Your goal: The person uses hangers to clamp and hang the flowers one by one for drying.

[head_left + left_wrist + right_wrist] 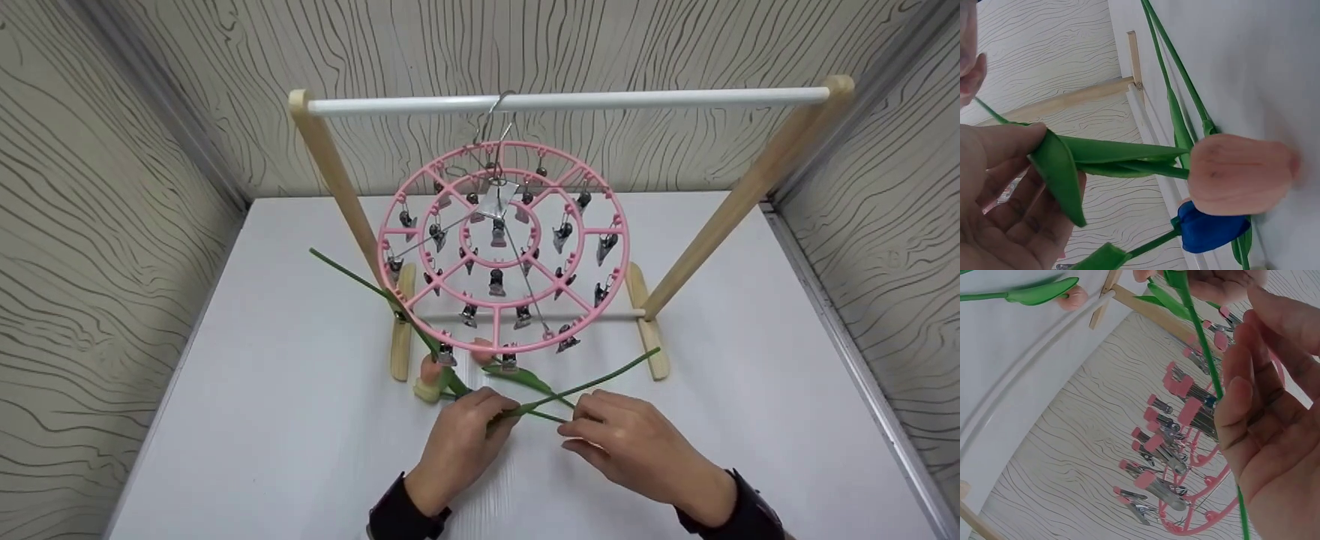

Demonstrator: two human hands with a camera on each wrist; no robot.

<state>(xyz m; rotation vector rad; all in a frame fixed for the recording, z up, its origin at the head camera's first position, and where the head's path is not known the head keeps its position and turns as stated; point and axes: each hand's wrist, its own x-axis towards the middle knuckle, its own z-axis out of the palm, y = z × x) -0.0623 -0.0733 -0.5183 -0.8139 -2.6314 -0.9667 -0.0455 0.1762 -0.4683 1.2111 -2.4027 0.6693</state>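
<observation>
Your left hand [471,431] pinches the peach tulip [1241,174], its stem [604,381] slanting rightward past your loosely bent right hand [634,442]

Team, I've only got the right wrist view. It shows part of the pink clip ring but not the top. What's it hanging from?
Observer: A metal hook over the white rail of the wooden stand; the head view shows it.

Operator: Copy. The other hand is cut off at the top of my frame. Is there a blossom on what it holds?

Observer: Yes. In the left wrist view, the left hand pinches a leafy green stem that ends in a peach blossom.
</observation>
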